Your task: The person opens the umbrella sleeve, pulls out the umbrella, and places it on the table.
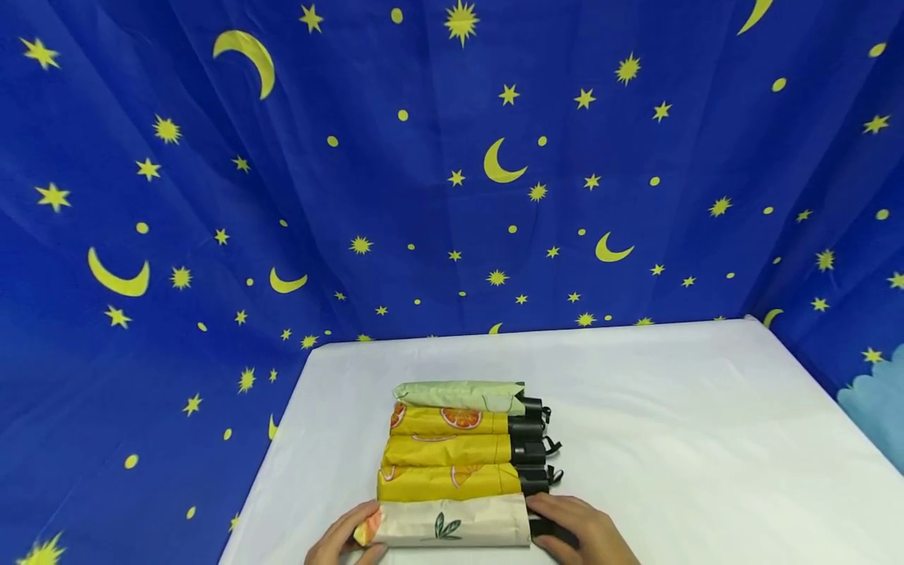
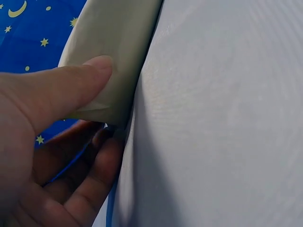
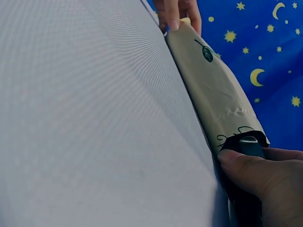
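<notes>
A cream folding umbrella (image 1: 487, 521) with a leaf print lies crosswise at the front of a row of folded umbrellas. My left hand (image 1: 344, 537) pinches its left end, thumb on the near side and fingers beyond. At the other end, my right hand (image 1: 589, 532) grips around the black handle (image 1: 554, 531); the right wrist view has the thumb at the cover's edge. Right behind lies a yellow umbrella (image 1: 487, 481) with orange-slice prints, close along the cream one. The left wrist view shows the cream cover (image 2: 111, 33) under my left thumb (image 2: 90, 80).
Two more yellow umbrellas, one in the middle (image 1: 452, 450) and one behind it (image 1: 424, 421), lie parallel, then a pale green umbrella (image 1: 459, 395) at the back. Their black handles point right. All lie on a white-covered table (image 1: 692, 439), with a blue star-and-moon cloth (image 1: 438, 204) around it.
</notes>
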`<state>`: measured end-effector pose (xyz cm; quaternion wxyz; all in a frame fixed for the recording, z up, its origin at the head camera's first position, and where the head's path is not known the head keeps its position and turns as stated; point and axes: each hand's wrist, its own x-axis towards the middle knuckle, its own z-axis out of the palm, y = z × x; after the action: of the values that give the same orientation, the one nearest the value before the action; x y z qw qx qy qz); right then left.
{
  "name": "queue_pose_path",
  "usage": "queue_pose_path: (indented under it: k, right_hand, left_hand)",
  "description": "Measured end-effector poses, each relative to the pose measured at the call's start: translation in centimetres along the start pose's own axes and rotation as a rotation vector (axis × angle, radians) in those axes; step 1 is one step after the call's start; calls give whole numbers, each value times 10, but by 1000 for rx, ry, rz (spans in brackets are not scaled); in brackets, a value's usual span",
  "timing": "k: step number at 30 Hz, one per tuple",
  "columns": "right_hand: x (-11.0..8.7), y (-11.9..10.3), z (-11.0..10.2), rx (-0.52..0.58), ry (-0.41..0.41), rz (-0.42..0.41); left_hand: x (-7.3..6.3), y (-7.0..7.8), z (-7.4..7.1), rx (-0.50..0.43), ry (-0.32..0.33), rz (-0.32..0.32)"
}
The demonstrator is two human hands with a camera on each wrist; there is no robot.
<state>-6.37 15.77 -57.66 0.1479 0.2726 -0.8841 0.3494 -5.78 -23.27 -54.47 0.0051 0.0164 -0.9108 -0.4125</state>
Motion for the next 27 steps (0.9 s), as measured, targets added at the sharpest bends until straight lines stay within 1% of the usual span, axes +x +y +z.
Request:
queue_pose_path:
  k: [2,5,6,8,11,13,17,22,25,27]
  right_hand:
    - [1,-1,-1,16,-12,15]
    - [2,-1,-1,53,-37,30]
    - [3,-1,-1,65,-43,35]
    - [3,-1,-1,82,-51,48]
    - [4,-1,-1,85,-44,48]
    - [4,-1,-2,84,-36,42]
    - [2,-1,-3,88,-20,30]
    - [1,-4,-5,140,0,35]
    - [1,-8,-10,183,8,69]
    - [2,-11,-14,204,18,96]
  left_hand:
    - [1,3,0,33,-3,-11]
    - [2,5,-2,70,-45,-26]
    - [3,5,-2,65,-58,-34]
    - [6,5,-4,76,-88,-32]
    - [9,5,-6,103,-100,-23]
    - [10,5,-6,129,-88,-6]
    - [9,6,-6,151,-64,13]
    - [4,11,-10,169,-20,18]
    - [1,15,-12,167,40,50]
    - [1,19,-15,136,79,79]
